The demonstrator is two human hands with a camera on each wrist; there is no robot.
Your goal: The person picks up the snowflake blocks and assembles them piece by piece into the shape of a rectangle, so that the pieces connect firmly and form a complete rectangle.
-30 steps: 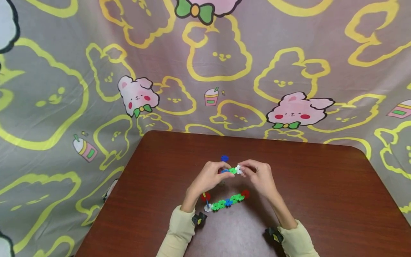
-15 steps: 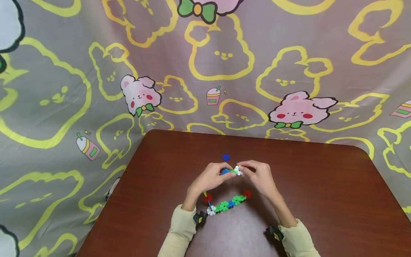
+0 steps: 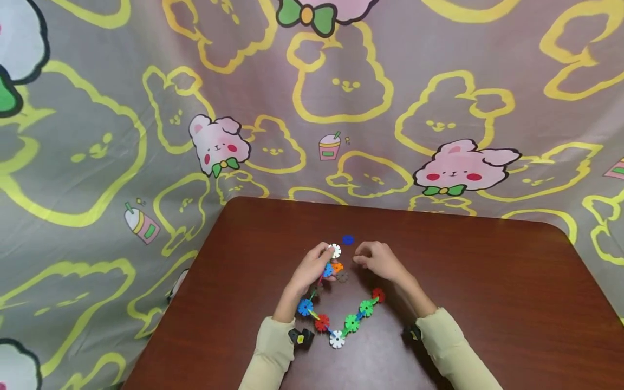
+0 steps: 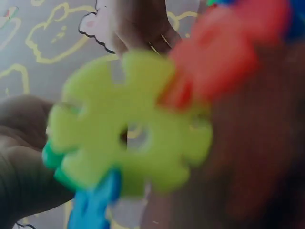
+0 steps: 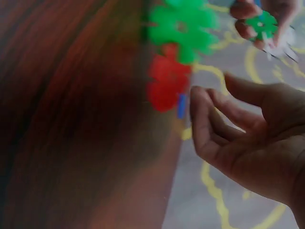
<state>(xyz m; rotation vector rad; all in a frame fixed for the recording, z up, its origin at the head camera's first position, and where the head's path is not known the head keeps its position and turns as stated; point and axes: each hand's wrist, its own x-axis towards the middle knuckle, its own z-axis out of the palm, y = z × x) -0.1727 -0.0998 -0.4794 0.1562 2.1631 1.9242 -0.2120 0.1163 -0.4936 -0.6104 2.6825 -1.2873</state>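
Note:
My left hand (image 3: 312, 268) grips the upper end of a chain of notched plastic snowflake discs. A white disc (image 3: 334, 251) shows at its fingertips, and a blue disc (image 3: 328, 270) and an orange disc (image 3: 337, 267) lie just below. From there the chain runs down past a red disc (image 3: 322, 323) to another white disc (image 3: 337, 339), then up through green discs (image 3: 352, 323) to a red end disc. Close to the left wrist camera is a yellow disc (image 4: 90, 138). My right hand (image 3: 382, 261) holds nothing, its fingers loosely bent. Nearby lies a loose dark blue disc (image 3: 348, 240).
Everything is over a brown wooden table (image 3: 487, 281). A cartoon-patterned cloth (image 3: 273, 86) hangs behind its far edge and along the left side.
My right hand has let go of the white disc and drawn slightly away. My left hand has moved left with it, turning so more discs show, and the lower chain now forms a V.

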